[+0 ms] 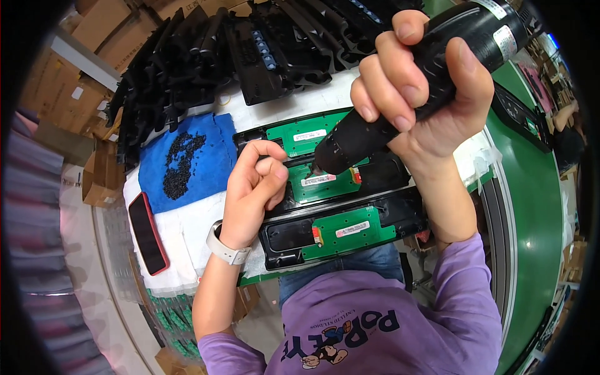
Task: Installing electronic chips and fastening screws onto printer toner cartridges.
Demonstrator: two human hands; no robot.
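Observation:
My right hand (431, 94) is wrapped round a black electric screwdriver (359, 140), slanting down to the left. Its tip meets, or nearly meets, the green circuit board (340, 186) in the middle black plastic housing (390, 175); the exact contact is hard to see. My left hand (253, 187) has its fingers curled in at that housing's left end, and whatever they pinch is hidden. Two similar housings lie alongside: a far one with a green board (284, 132), and a near one (284, 240) with a green board (381, 215) at the table's front edge.
Small black screws (178, 175) lie heaped on a blue cloth (215, 156) at left. A red-edged phone (149, 234) rests nearer me. Black plastic housings (250, 69) are piled along the back. Cardboard boxes (56, 94) stand far left. Another housing (522, 115) sits at right on a green surface (540, 206).

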